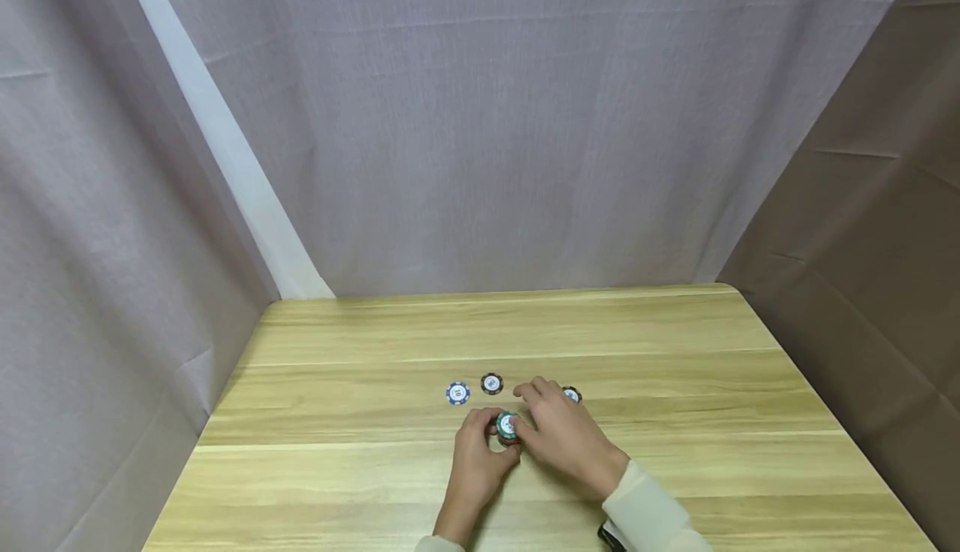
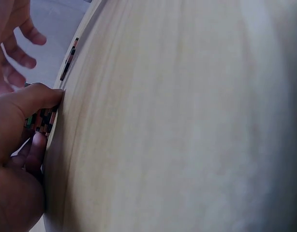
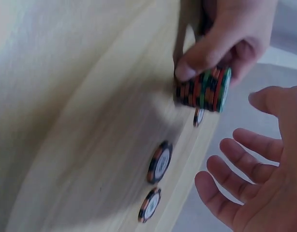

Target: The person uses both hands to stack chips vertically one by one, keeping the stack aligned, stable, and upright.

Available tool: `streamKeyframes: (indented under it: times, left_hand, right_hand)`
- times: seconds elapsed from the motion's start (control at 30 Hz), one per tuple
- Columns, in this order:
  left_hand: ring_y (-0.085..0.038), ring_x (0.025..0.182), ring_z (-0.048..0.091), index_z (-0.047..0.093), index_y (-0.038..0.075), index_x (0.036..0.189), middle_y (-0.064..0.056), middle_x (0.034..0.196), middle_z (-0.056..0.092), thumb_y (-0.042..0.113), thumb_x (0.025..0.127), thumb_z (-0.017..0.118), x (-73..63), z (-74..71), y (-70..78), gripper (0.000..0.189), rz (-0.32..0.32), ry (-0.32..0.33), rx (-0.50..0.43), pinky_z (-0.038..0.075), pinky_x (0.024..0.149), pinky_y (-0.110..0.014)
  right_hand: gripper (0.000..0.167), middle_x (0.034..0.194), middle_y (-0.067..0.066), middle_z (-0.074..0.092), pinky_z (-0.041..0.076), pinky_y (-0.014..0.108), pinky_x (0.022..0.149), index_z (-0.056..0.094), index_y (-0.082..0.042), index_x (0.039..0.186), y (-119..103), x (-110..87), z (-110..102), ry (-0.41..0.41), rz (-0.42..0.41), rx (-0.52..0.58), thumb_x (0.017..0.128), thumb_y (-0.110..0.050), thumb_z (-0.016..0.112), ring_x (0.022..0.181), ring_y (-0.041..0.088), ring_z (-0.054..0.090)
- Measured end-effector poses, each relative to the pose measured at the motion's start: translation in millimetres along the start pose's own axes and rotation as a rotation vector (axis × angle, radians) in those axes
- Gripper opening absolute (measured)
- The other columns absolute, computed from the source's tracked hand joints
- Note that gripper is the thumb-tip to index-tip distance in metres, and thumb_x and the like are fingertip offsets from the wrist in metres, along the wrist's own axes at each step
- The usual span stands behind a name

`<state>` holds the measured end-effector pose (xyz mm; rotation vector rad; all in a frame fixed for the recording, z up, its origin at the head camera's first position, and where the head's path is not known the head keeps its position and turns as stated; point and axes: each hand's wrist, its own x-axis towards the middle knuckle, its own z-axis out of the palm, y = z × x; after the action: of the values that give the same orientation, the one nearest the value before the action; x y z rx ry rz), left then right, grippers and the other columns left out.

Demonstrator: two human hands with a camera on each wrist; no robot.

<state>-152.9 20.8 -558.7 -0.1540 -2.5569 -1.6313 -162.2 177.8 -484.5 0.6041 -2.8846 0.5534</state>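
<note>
A stack of poker chips (image 3: pixel 201 89) stands on the table with a green-edged chip (image 1: pixel 507 424) on top. My left hand (image 1: pixel 477 456) grips the stack low down, thumb on the near side and fingers on the far side. The right hand (image 1: pixel 562 427) is just right of the stack; in the head view its thumb overlaps the top chip. In the right wrist view, that thumb is apart from the stack and the fingers are spread, holding nothing. Farther back lie a blue chip (image 1: pixel 458 393) and a black chip (image 1: pixel 492 383), both flat.
Another black chip (image 1: pixel 572 394) lies partly hidden behind the right hand. Two dark chips lie side by side in the right wrist view, a nearer chip (image 3: pixel 150 205) and a farther chip (image 3: pixel 160 162). The wooden table (image 1: pixel 337 385) ends at a grey curtain (image 1: pixel 480 160).
</note>
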Motion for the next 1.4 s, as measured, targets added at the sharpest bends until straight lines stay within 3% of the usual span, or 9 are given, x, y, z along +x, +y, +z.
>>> streamKeyframes:
  times: [0.37,0.83,1.17,1.4]
  left_hand:
    - [-0.010,0.093,0.056,0.073,0.006,0.113,0.004,0.101,0.063,-0.001,0.070,0.090,-1.5,1.8,1.8,0.046,-0.013,-0.006,-0.016,0.053,0.085,-0.028]
    - [-0.013,0.093,0.057,0.073,0.004,0.114,0.001,0.102,0.064,-0.001,0.071,0.091,0.3,-2.2,3.4,0.047,-0.001,-0.001,-0.019,0.053,0.084,-0.028]
    - [-0.013,0.096,0.057,0.072,0.005,0.116,0.002,0.104,0.063,0.000,0.071,0.090,-1.2,-0.7,1.1,0.049,-0.034,-0.019,-0.011,0.053,0.087,-0.029]
    - [-0.013,0.095,0.057,0.073,0.006,0.114,0.002,0.103,0.063,0.000,0.070,0.089,-0.1,-0.1,0.1,0.048,-0.007,-0.008,-0.017,0.053,0.086,-0.029]
  right_hand:
    - [0.039,0.105,0.008,0.061,0.058,0.045,0.080,0.070,0.000,0.118,26.6,-11.8,-2.1,-0.082,0.048,-0.049,0.083,-0.011,0.084,0.099,0.027,0.061]
    - [0.031,0.107,0.011,0.065,0.061,0.044,0.088,0.074,0.001,0.121,41.0,-7.4,7.7,-0.078,0.020,-0.040,0.090,-0.002,0.077,0.100,0.030,0.066]
    - [0.033,0.097,0.010,0.060,0.058,0.036,0.072,0.073,0.000,0.117,46.6,-6.5,14.7,-0.102,0.018,-0.043,0.084,-0.001,0.076,0.082,0.017,0.056]
    - [0.035,0.095,0.007,0.057,0.054,0.032,0.070,0.071,0.000,0.112,48.0,-8.2,18.0,-0.068,0.039,-0.002,0.078,-0.008,0.072,0.080,0.014,0.051]
